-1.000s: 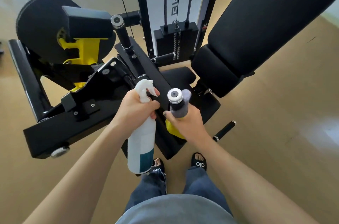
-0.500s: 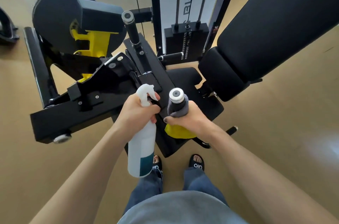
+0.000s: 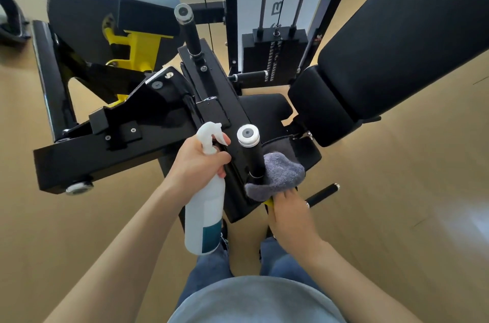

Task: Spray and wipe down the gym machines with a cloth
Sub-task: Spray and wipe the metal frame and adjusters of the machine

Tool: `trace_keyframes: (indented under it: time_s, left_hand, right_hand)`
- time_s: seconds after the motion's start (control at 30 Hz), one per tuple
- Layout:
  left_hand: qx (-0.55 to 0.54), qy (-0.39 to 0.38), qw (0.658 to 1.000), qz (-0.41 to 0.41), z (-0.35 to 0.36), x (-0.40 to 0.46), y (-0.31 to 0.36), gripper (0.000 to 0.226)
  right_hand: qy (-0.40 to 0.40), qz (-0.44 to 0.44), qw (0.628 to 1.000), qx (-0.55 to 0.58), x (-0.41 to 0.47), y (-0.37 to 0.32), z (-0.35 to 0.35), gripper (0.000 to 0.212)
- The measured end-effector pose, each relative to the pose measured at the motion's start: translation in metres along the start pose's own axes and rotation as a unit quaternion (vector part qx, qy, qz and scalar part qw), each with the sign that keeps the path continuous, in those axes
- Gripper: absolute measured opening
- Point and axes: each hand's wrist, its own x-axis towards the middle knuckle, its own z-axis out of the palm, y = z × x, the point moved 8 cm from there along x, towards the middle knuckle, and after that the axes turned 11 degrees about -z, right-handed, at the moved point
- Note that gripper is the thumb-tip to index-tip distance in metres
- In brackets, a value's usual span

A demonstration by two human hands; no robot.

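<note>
The gym machine [image 3: 158, 121] stands on the tan floor [image 3: 397, 190], right in front of the person. The left hand [image 3: 197, 164] grips a white spray bottle [image 3: 203, 216] by its neck. The right hand [image 3: 289, 213] holds a gray cloth [image 3: 277, 177] against the bottom of a black handle [image 3: 252, 156] with a silver cap.

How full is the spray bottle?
Cannot tell. The spray bottle is opaque white with a teal label; no liquid line shows. The left hand holds it roughly upright.
</note>
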Motion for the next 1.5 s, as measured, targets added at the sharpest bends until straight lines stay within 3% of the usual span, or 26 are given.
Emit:
trace_keyframes:
  time_s: [0.13, 0.23, 0.3, 0.4, 0.57, 0.73, 0.9, 0.97, 1.03, 1.2, 1.3, 1.4, 1.5]
  left_hand:
    - [0.013, 0.019, 1.0, -0.01, -0.002, 0.001, -0.004, 0.027]
    - [0.006, 0.025, 1.0, -0.012, -0.002, 0.003, -0.005, 0.022]
    - [-0.014, 0.023, 1.0, -0.01, -0.001, 0.002, -0.005, 0.013]
    - [-0.036, 0.023, 0.999, -0.004, -0.001, 0.001, -0.009, 0.02]
    - [-0.071, 0.035, 0.997, -0.011, -0.001, 0.001, -0.02, 0.021]
    - [-0.104, 0.05, 0.993, -0.027, 0.0, 0.0, -0.032, 0.022]
    - [-0.119, 0.058, 0.991, -0.023, 0.005, -0.001, -0.036, 0.023]
    - [-0.126, 0.062, 0.99, -0.02, 0.005, -0.002, -0.035, 0.023]
    - [-0.127, 0.065, 0.99, -0.017, 0.003, -0.003, -0.035, 0.023]
    - [-0.103, 0.06, 0.993, -0.011, 0.0, -0.001, -0.032, 0.02]
    - [-0.087, 0.051, 0.995, -0.013, -0.003, 0.0, -0.028, 0.021]
    - [-0.067, 0.033, 0.997, -0.006, -0.004, 0.003, -0.021, 0.023]
    - [-0.048, 0.019, 0.999, 0.004, -0.006, 0.007, -0.015, 0.023]
  right_hand:
    - [-0.021, -0.008, 0.983, 0.181, 0.019, 0.023, -0.007, 0.026]
    - [-0.147, -0.007, 0.951, 0.272, 0.051, 0.043, 0.003, 0.025]
    - [-0.2, -0.091, 0.945, 0.241, 0.072, 0.045, 0.007, 0.032]
    - [-0.227, -0.23, 0.933, 0.157, 0.097, 0.041, 0.015, 0.041]
    - [-0.303, -0.374, 0.876, 0.015, 0.132, 0.026, 0.027, 0.048]
    - [-0.349, -0.438, 0.829, -0.003, 0.15, 0.015, 0.029, 0.059]
    - [-0.363, -0.481, 0.798, 0.028, 0.145, 0.003, 0.022, 0.038]
    - [-0.338, -0.495, 0.799, 0.047, 0.139, 0.007, 0.015, 0.028]
    - [-0.34, -0.468, 0.814, 0.051, 0.129, 0.018, 0.013, 0.035]
    - [-0.301, -0.312, 0.898, 0.073, 0.085, 0.029, 0.013, 0.055]
    - [-0.248, -0.188, 0.945, 0.104, 0.054, 0.03, 0.008, 0.055]
    - [-0.204, -0.136, 0.969, 0.034, 0.025, 0.022, 0.003, 0.051]
    - [-0.211, -0.094, 0.969, -0.082, 0.008, -0.001, 0.012, 0.042]
